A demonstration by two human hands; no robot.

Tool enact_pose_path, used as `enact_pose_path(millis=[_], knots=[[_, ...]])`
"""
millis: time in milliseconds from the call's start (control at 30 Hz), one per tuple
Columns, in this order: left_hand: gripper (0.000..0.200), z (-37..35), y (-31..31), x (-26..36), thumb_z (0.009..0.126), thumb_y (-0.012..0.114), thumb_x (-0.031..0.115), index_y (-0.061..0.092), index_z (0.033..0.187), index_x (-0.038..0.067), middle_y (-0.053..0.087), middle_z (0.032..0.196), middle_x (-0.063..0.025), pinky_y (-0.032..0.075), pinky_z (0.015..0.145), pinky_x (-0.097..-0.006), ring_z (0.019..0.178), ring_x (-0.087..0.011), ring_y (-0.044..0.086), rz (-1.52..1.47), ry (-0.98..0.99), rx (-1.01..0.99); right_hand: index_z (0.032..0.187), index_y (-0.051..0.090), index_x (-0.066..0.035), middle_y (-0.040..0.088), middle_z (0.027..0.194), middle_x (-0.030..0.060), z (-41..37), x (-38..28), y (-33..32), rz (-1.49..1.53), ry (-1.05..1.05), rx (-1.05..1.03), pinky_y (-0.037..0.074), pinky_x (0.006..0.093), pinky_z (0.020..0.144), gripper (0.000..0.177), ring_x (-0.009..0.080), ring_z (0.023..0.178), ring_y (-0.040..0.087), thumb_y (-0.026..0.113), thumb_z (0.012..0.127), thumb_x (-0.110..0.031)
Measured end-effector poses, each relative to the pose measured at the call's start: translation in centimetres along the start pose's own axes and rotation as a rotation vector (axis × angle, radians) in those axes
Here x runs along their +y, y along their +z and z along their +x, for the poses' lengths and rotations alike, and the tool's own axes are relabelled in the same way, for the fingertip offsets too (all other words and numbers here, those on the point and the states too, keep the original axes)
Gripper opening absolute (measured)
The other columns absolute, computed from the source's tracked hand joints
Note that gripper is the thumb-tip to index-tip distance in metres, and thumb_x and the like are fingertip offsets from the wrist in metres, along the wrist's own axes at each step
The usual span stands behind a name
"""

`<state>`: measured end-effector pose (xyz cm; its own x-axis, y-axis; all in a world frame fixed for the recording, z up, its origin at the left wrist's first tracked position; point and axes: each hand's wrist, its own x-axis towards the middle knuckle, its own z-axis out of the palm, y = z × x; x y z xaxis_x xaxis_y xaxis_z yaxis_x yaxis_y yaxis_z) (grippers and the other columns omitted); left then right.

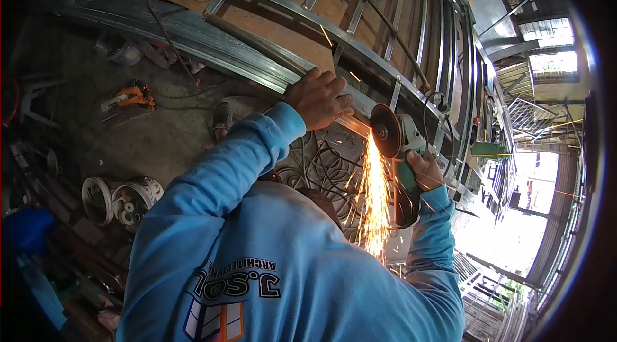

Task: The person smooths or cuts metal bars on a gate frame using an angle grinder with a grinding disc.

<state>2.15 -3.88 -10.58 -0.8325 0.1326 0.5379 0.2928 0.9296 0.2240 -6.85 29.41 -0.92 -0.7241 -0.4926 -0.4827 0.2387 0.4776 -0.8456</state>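
My left hand [318, 99] is closed over the end part of a bundle of shiny metal bars [257, 75], its fingers curled across the top. In my right hand [424, 168] is a green angle grinder [405, 178], held by its body. The brown disc [387, 131] of the grinder touches the bars just right of my left hand. From that contact a bright stream of sparks [374, 197] pours down toward my body. The disc hides the exact cutting point.
A large welded metal frame [360, 36] spans the top and right. Coiled cables [324, 162] lie on the floor below the bars. Two buckets [132, 204] stand at left, one holding discs. An orange tool [136, 95] rests on the floor.
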Motion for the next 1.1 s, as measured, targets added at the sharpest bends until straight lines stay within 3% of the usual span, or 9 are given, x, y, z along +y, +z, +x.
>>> enact_pose_path(millis=[267, 367, 467, 667, 767, 867, 967, 1100], knots=[[0.031, 0.0, 0.1, 0.0, 0.089, 0.063, 0.045, 0.073, 0.106, 0.021, 0.058, 0.098, -0.0049, 0.042, 0.086, -0.0395, 0.098, -0.0224, 0.054, -0.023, -0.015, 0.011, 0.132, 0.055, -0.002, 0.066, 0.113, 0.0025, -0.6, 0.4, -0.9, -0.16, 0.095, 0.03, 0.05, 0.0281, 0.085, 0.057, 0.0119, 0.097, 0.061, 0.076, 0.09, -0.035], [0.03, 0.0, 0.2, -0.1, 0.088, 0.065, 0.045, 0.072, 0.104, 0.02, 0.058, 0.097, -0.0049, 0.042, 0.086, -0.0394, 0.098, -0.0226, 0.054, -0.02, -0.003, 0.047, 0.131, 0.056, -0.002, 0.066, 0.114, 0.0029, -1.1, -0.8, 0.4, -0.038, 0.035, -0.016, 0.049, 0.0287, 0.089, 0.058, 0.0123, 0.1, 0.06, 0.076, 0.089, -0.037], [0.03, 0.0, 0.0, 0.0, 0.087, 0.066, 0.045, 0.072, 0.102, 0.019, 0.058, 0.097, -0.0052, 0.042, 0.086, -0.0397, 0.097, -0.0231, 0.055, -0.022, -0.014, 0.002, 0.131, 0.056, -0.001, 0.066, 0.116, 0.0035, -1.0, -0.1, -0.2, -0.246, 0.021, 0.057, 0.048, 0.0287, 0.09, 0.062, 0.0128, 0.102, 0.06, 0.076, 0.088, -0.042], [0.029, 0.2, -0.4, 0.2, 0.088, 0.065, 0.044, 0.071, 0.102, 0.019, 0.058, 0.097, -0.0051, 0.042, 0.086, -0.0398, 0.095, -0.0234, 0.055, -0.008, -0.012, -0.011, 0.132, 0.055, -0.001, 0.066, 0.117, 0.0047, -0.3, -0.7, 0.4, -0.096, 0.015, 0.025, 0.048, 0.0282, 0.091, 0.063, 0.0131, 0.103, 0.06, 0.077, 0.088, -0.041], [0.03, 0.1, -0.1, 0.1, 0.088, 0.065, 0.045, 0.072, 0.102, 0.02, 0.058, 0.097, -0.005, 0.042, 0.086, -0.0398, 0.095, -0.0233, 0.055, -0.02, -0.011, 0.013, 0.133, 0.055, -0.001, 0.066, 0.116, 0.0042, -0.5, -1.2, 0.3, -0.233, 0.061, 0.058, 0.049, 0.0284, 0.09, 0.063, 0.0132, 0.102, 0.061, 0.076, 0.089, -0.041], [0.031, 0.1, -0.4, 0.0, 0.088, 0.065, 0.045, 0.072, 0.103, 0.019, 0.058, 0.097, -0.005, 0.042, 0.086, -0.0397, 0.095, -0.0231, 0.055, -0.02, -0.003, -0.013, 0.133, 0.054, -0.001, 0.067, 0.115, 0.0037, 0.0, 1.3, -0.3, -0.069, -0.067, 0.05, 0.049, 0.0288, 0.088, 0.064, 0.0135, 0.1, 0.061, 0.075, 0.089, -0.043], [0.031, 0.2, -0.3, 0.0, 0.088, 0.065, 0.045, 0.073, 0.104, 0.019, 0.058, 0.097, -0.0051, 0.042, 0.086, -0.0394, 0.095, -0.0231, 0.055, -0.016, -0.006, -0.002, 0.134, 0.054, -0.001, 0.066, 0.116, 0.0038, -0.3, 0.7, -0.2, -0.029, -0.024, -0.016, 0.049, 0.0291, 0.088, 0.064, 0.0137, 0.101, 0.061, 0.075, 0.09, -0.043], [0.032, 0.2, -0.4, 0.1, 0.088, 0.065, 0.045, 0.074, 0.104, 0.019, 0.058, 0.096, -0.0049, 0.042, 0.086, -0.0396, 0.095, -0.0231, 0.055, -0.024, -0.02, -0.003, 0.134, 0.054, -0.002, 0.066, 0.117, 0.0041, -0.6, -0.6, 0.1, -0.222, -0.072, -0.024, 0.049, 0.0295, 0.089, 0.063, 0.0135, 0.103, 0.061, 0.073, 0.091, -0.043]])
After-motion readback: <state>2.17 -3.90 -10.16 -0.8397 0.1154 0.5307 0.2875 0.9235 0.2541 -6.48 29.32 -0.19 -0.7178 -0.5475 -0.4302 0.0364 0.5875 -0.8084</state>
